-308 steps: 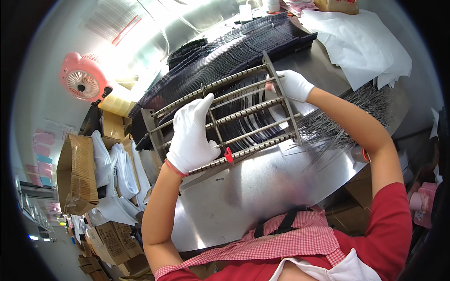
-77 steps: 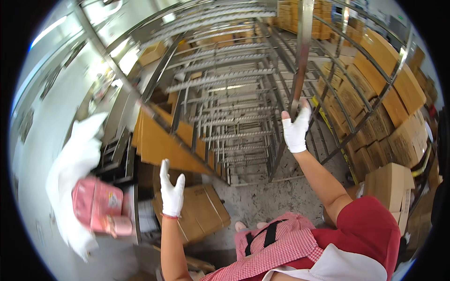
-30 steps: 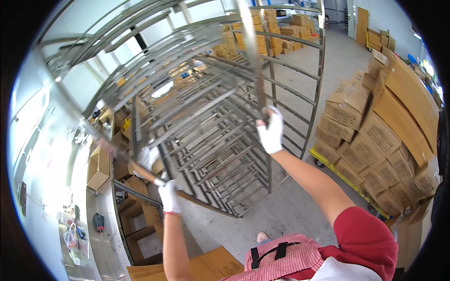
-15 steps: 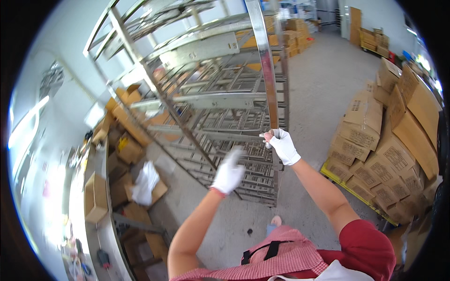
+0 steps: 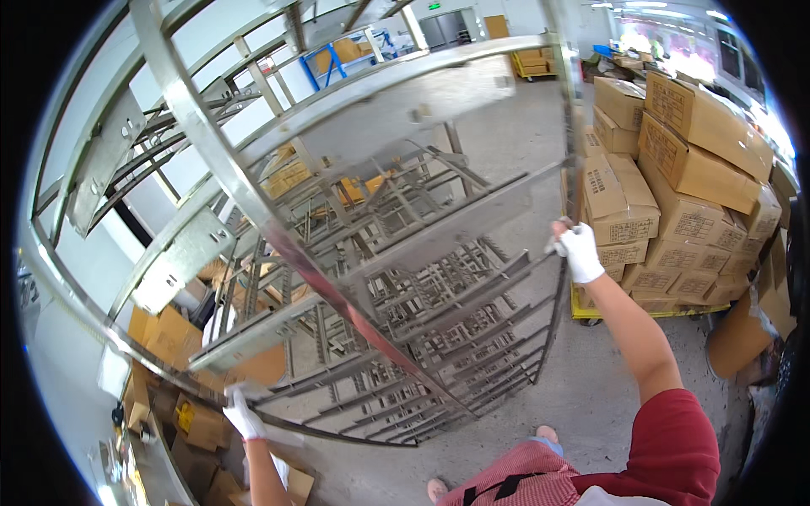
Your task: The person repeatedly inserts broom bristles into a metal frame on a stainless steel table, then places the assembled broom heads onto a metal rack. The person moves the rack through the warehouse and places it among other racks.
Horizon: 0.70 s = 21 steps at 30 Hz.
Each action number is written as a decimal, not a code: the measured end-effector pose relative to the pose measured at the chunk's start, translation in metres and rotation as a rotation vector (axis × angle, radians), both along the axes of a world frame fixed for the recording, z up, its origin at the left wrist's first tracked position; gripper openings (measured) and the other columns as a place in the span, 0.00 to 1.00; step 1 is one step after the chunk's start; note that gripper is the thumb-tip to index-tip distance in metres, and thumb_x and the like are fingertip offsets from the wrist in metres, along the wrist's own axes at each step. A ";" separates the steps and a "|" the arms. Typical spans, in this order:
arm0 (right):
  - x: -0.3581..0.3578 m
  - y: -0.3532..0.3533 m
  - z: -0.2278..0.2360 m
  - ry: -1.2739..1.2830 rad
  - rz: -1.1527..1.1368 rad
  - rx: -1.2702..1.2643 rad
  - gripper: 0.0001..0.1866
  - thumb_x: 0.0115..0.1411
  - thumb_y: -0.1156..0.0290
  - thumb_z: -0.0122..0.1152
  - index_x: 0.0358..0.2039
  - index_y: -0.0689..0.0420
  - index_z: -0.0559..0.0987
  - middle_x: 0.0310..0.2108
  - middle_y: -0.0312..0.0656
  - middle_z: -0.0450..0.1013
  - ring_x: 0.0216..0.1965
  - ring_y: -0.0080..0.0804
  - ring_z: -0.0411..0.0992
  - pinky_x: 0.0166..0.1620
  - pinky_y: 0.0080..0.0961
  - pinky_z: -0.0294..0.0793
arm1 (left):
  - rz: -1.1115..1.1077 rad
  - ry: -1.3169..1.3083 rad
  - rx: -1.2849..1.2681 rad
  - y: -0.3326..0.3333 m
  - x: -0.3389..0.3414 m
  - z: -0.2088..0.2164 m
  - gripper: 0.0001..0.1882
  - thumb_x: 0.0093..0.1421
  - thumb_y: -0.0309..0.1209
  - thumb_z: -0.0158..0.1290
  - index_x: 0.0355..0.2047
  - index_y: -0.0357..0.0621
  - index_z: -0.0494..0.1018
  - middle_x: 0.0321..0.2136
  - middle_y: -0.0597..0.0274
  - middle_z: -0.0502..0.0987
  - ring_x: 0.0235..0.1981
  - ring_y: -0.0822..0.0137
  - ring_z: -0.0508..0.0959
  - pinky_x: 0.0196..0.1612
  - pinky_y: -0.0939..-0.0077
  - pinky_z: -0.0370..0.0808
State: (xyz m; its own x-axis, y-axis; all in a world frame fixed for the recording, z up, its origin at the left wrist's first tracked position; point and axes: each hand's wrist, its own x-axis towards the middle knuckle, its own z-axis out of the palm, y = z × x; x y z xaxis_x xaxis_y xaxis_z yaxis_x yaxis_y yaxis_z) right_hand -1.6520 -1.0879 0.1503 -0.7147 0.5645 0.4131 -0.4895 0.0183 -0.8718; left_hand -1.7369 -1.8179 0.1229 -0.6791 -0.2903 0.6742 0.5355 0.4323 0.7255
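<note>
A tall metal rack [image 5: 312, 287] with many crossbars and slotted side plates fills the middle and left of the view, tilted in the wide picture. My right hand [image 5: 580, 253], in a white glove with a bare fingertip showing, is closed round its right upright post. On the far left, my left hand [image 5: 243, 413], also white-gloved, meets the rack's left lower edge with its fingers curled over the metal; they are slightly blurred. A reddish sheen runs along the near middle post.
Stacked cardboard boxes [image 5: 675, 202] stand on a yellow platform cart [image 5: 595, 312] to the right. At lower left, open cartons [image 5: 202, 426] sit beside a workbench [image 5: 156, 464]. A blue-framed shelf [image 5: 325, 72] is at the back. My feet are on the grey floor [image 5: 472, 451].
My left hand has moved left and down onto the rack's left edge. My right hand stays on its post. The rack now appears closer and turned, and my view has swung right.
</note>
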 end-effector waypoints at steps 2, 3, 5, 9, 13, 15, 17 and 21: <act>0.006 -0.030 0.000 0.107 -0.146 -0.104 0.16 0.60 0.64 0.66 0.23 0.60 0.73 0.14 0.34 0.67 0.16 0.22 0.67 0.24 0.22 0.67 | -0.188 -0.087 0.175 0.035 0.018 0.004 0.09 0.60 0.24 0.42 0.33 0.38 0.73 0.24 0.62 0.74 0.21 0.70 0.73 0.37 0.74 0.73; 0.006 -0.025 -0.009 0.049 -0.239 -0.007 0.15 0.60 0.65 0.66 0.24 0.60 0.73 0.15 0.33 0.67 0.16 0.20 0.66 0.23 0.22 0.67 | -0.183 -0.088 0.214 0.030 0.014 0.000 0.09 0.59 0.25 0.42 0.32 0.38 0.73 0.22 0.62 0.73 0.19 0.69 0.73 0.35 0.74 0.73; 0.008 -0.017 -0.021 0.052 -0.492 0.022 0.13 0.62 0.64 0.63 0.28 0.59 0.73 0.15 0.31 0.65 0.15 0.20 0.63 0.20 0.22 0.65 | -0.236 0.083 0.037 0.038 0.019 0.032 0.09 0.58 0.24 0.42 0.32 0.38 0.73 0.21 0.61 0.73 0.21 0.69 0.74 0.33 0.75 0.72; 0.005 -0.024 -0.016 0.123 -0.694 -0.035 0.17 0.61 0.60 0.66 0.24 0.56 0.72 0.16 0.28 0.64 0.16 0.15 0.62 0.19 0.19 0.62 | -0.322 -0.069 0.138 0.030 -0.004 0.037 0.09 0.55 0.21 0.42 0.33 0.33 0.72 0.22 0.58 0.74 0.20 0.67 0.77 0.30 0.75 0.75; 0.015 -0.012 -0.026 0.032 -0.881 0.097 0.16 0.63 0.58 0.64 0.25 0.55 0.74 0.16 0.26 0.64 0.16 0.14 0.59 0.19 0.19 0.59 | -0.477 -0.042 0.173 0.032 -0.016 0.042 0.12 0.52 0.16 0.40 0.34 0.32 0.71 0.22 0.55 0.76 0.22 0.62 0.80 0.29 0.73 0.77; 0.013 -0.029 -0.018 0.032 -0.839 0.060 0.15 0.63 0.60 0.62 0.25 0.56 0.75 0.16 0.26 0.64 0.18 0.15 0.60 0.22 0.20 0.60 | -0.542 -0.063 0.217 0.021 -0.026 0.037 0.12 0.53 0.15 0.39 0.35 0.33 0.71 0.20 0.55 0.75 0.20 0.60 0.80 0.30 0.71 0.78; 0.028 -0.014 -0.019 -0.007 -0.844 0.108 0.15 0.63 0.62 0.61 0.25 0.58 0.76 0.17 0.27 0.65 0.20 0.16 0.60 0.24 0.21 0.60 | -0.571 -0.056 0.292 0.029 -0.019 0.032 0.12 0.54 0.15 0.39 0.35 0.33 0.71 0.20 0.55 0.75 0.19 0.60 0.80 0.30 0.71 0.78; 0.035 -0.037 -0.002 -0.207 -0.744 0.143 0.10 0.59 0.66 0.63 0.30 0.59 0.78 0.22 0.31 0.71 0.24 0.19 0.65 0.31 0.21 0.66 | -0.520 -0.035 0.279 0.023 -0.022 0.024 0.12 0.56 0.16 0.39 0.36 0.34 0.71 0.21 0.55 0.76 0.20 0.60 0.81 0.30 0.67 0.79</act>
State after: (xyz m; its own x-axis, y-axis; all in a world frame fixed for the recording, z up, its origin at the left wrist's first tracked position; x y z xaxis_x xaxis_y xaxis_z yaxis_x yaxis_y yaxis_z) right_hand -1.6174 -1.1246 0.1487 -0.2398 0.8765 0.4174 -0.1326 0.3964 -0.9085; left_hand -1.7594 -1.7951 0.1464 -0.8000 -0.0765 0.5951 0.6000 -0.0897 0.7950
